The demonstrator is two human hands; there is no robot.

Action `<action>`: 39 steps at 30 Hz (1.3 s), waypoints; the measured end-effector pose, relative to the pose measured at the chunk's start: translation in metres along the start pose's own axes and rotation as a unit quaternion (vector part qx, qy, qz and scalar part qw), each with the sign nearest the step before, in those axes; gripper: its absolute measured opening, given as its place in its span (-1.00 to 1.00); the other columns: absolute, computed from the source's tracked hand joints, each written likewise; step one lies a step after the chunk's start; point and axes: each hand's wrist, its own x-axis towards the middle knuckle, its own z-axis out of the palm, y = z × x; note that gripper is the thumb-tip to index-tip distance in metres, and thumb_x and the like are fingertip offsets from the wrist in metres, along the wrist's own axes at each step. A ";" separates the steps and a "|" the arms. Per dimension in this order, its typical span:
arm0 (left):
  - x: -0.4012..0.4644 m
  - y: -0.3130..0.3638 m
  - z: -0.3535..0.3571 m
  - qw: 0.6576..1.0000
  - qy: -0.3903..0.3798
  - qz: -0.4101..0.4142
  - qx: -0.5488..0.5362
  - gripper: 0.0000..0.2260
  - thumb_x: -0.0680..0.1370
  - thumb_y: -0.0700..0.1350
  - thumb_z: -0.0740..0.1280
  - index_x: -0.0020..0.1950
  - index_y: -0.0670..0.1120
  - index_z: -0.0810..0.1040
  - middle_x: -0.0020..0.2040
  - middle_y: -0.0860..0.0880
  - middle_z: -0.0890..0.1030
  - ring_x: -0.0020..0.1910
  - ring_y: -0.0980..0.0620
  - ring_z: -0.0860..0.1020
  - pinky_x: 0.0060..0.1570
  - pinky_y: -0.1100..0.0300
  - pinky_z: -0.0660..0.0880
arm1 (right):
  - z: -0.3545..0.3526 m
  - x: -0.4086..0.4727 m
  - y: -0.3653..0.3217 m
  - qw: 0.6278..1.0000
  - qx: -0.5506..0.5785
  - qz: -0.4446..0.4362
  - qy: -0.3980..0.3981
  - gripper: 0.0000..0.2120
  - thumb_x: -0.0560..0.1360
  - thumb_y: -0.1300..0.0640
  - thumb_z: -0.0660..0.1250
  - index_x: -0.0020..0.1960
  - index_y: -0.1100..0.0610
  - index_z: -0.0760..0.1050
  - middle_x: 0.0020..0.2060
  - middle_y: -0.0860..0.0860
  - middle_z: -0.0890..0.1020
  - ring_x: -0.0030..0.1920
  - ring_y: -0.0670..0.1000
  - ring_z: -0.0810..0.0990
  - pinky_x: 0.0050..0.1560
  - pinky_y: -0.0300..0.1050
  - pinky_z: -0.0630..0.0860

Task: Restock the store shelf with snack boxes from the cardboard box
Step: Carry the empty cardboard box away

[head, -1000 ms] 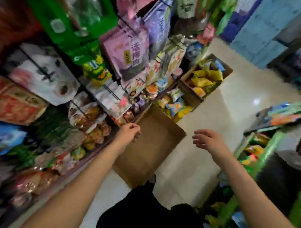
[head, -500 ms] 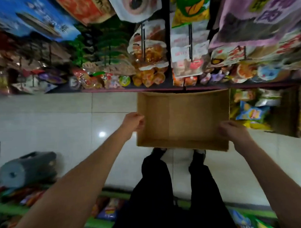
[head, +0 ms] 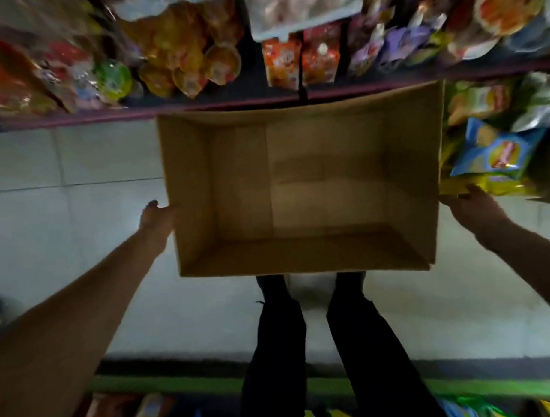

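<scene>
The cardboard box, open-topped with nothing inside, sits on the tiled floor against the store shelf. The left hand presses its left wall, the right hand its right wall, arms outstretched; the fingers seem straight, though blur hides them. Black-trousered legs stand behind.

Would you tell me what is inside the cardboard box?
The cardboard box shows only its bare brown floor and walls, no snack boxes. The floor under it is hidden.
</scene>
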 end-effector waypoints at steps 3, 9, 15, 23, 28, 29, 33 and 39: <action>0.046 -0.017 0.027 1.000 -0.015 -0.017 0.003 -0.61 0.58 -0.14 0.31 0.41 -0.15 0.45 0.29 -0.17 0.55 0.09 -0.09 0.57 -0.12 0.19 0.49 | 0.030 0.036 0.011 1.000 0.012 0.009 -0.021 -0.92 0.59 0.20 0.29 -0.05 0.17 0.54 -0.12 0.17 0.58 -0.06 0.18 0.57 -0.14 -0.09 0.43; 0.078 -0.045 0.070 0.999 0.042 -0.006 0.009 -0.68 0.61 0.04 0.23 0.29 -0.04 0.56 0.09 -0.06 0.64 -0.06 -0.07 0.60 -0.10 0.13 0.52 | 0.071 0.070 0.010 0.996 -0.056 0.038 0.066 -0.56 0.62 0.02 0.25 0.26 0.38 0.49 0.17 0.37 0.56 0.19 0.35 0.55 0.10 0.13 0.50; 0.062 -0.062 0.059 0.998 0.044 0.013 0.048 -0.67 0.63 0.06 0.22 0.27 -0.09 0.57 0.12 -0.13 0.64 -0.05 -0.10 0.59 -0.09 0.12 0.50 | 0.066 0.038 0.008 0.988 -0.136 0.012 0.077 -0.50 0.65 0.00 0.19 0.18 0.48 0.50 0.11 0.47 0.55 0.18 0.44 0.51 0.17 0.22 0.44; -0.041 -0.077 -0.037 0.998 0.038 -0.040 0.001 -0.62 0.61 0.07 0.27 0.35 -0.10 0.54 0.22 -0.14 0.61 0.14 -0.17 0.57 -0.01 0.15 0.44 | 0.000 -0.088 -0.031 0.985 -0.160 -0.010 0.065 -0.54 0.64 -0.01 0.20 0.13 0.42 0.55 0.09 0.45 0.56 0.14 0.43 0.53 0.13 0.18 0.45; -0.125 -0.073 -0.126 0.997 0.045 -0.054 -0.009 -0.58 0.57 0.14 0.30 0.29 -0.11 0.57 0.10 -0.16 0.66 0.06 -0.20 0.62 0.09 0.00 0.55 | -0.065 -0.188 -0.059 0.986 -0.148 -0.017 0.071 -0.58 0.63 0.02 0.22 0.08 0.39 0.58 0.07 0.43 0.58 0.12 0.43 0.54 0.10 0.16 0.45; -0.143 -0.069 -0.145 0.998 0.048 -0.046 -0.004 -0.59 0.57 0.14 0.31 0.25 -0.13 0.59 0.06 -0.18 0.66 0.03 -0.21 0.62 0.07 -0.02 0.56 | -0.081 -0.209 -0.065 0.986 -0.149 -0.014 0.070 -0.57 0.63 0.01 0.22 0.09 0.40 0.58 0.08 0.43 0.58 0.13 0.42 0.53 0.12 0.17 0.45; -0.224 -0.058 -0.221 0.998 0.057 0.010 0.026 -0.62 0.60 0.10 0.29 0.13 -0.21 0.61 0.02 -0.27 0.64 -0.05 -0.24 0.59 -0.03 0.01 0.51 | -0.147 -0.296 -0.084 0.988 -0.140 -0.030 0.064 -0.55 0.63 -0.03 0.22 0.10 0.38 0.59 0.10 0.39 0.59 0.15 0.39 0.55 0.13 0.14 0.46; -0.341 -0.064 -0.318 0.991 0.090 0.093 0.018 -0.64 0.58 0.03 0.34 0.19 -0.24 0.60 0.16 -0.27 0.62 0.18 -0.28 0.55 0.16 0.00 0.45 | -0.232 -0.408 -0.101 0.977 -0.158 -0.103 0.103 -0.56 0.61 0.00 0.23 0.11 0.41 0.58 0.09 0.41 0.59 0.14 0.41 0.55 0.14 0.16 0.47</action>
